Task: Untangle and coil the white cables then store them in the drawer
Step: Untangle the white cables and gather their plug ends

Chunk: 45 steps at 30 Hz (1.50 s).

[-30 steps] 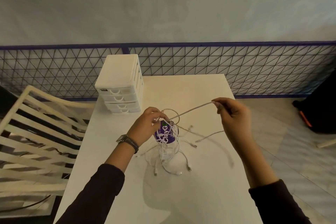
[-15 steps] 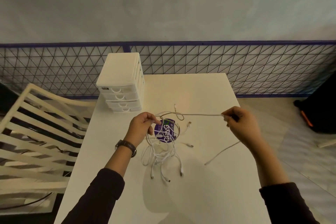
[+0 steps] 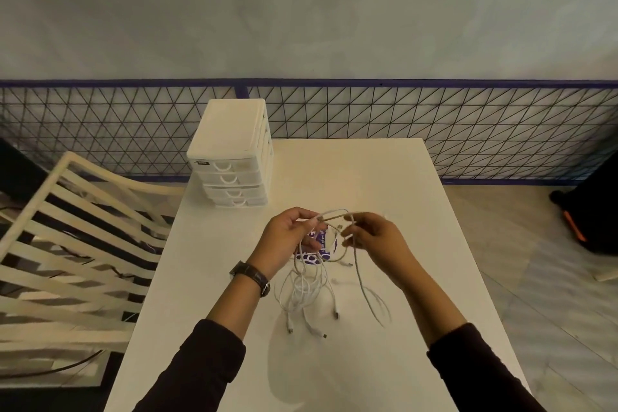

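Pinching the white cables [image 3: 302, 291] with the left hand [image 3: 284, 239] and one loose strand [image 3: 360, 278] with the right hand [image 3: 374, 237], the person needed gentle, slack pulls.

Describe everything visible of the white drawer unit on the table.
The drawer unit looks like white plastic: a flat top, four stacked drawers with arched finger cut-outs, all shut, and a small dark label at the top front. It stands upright on the far left corner of the table, touching nothing else.
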### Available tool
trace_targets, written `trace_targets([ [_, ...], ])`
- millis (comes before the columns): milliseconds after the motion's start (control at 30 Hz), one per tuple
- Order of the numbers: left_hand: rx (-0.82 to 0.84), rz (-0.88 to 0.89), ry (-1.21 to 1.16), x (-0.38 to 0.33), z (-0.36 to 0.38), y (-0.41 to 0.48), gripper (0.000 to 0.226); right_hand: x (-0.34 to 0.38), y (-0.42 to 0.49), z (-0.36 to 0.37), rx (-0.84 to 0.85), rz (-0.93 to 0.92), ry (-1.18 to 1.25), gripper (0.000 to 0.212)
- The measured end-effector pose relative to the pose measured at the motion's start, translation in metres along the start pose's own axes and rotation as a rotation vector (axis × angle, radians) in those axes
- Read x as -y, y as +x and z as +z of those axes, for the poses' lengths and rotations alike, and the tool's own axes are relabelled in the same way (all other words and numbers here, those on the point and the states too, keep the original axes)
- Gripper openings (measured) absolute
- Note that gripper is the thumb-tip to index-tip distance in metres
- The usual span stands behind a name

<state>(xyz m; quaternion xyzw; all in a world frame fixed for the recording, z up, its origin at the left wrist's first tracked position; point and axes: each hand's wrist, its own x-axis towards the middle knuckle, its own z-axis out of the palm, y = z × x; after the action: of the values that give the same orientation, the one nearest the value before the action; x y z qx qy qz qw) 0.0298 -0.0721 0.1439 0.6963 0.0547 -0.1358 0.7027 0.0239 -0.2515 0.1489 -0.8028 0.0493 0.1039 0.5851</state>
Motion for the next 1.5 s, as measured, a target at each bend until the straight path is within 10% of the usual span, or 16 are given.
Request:
trace_targets([
  [533,-0.203,-0.073,0.087,0.009,-0.06,0.001,0.039,-0.019,0.019,-0.05,-0.492,-0.002,-0.129,0.012],
  [767,-0.139,-0.013,-0.006,-0.01,-0.054,0.006,0.03,-0.028,0.011,-0.037,-0.167,0.213,-0.783,0.023],
  [1000,0.148,0.047,0.128,-0.042,-0.025,0.002,0.023,0.018,-0.002,-0.01,-0.167,-0.441,-0.556,0.036],
  [1233,0.142,0.108,0.14,-0.05,-0.016,0.001,0.016,0.05,0.012,0.004,-0.138,-0.496,-0.261,0.028],
  [1367,0.127,0.066,0.097,-0.04,-0.024,-0.001,0.015,0.057,0.02,-0.002,-0.065,-0.733,-0.59,0.044],
  [1500,0.102,0.068,0.053,-0.038,-0.02,-0.004,0.006,0.056,0.023,0.008,0.036,-0.831,-0.737,0.017],
])
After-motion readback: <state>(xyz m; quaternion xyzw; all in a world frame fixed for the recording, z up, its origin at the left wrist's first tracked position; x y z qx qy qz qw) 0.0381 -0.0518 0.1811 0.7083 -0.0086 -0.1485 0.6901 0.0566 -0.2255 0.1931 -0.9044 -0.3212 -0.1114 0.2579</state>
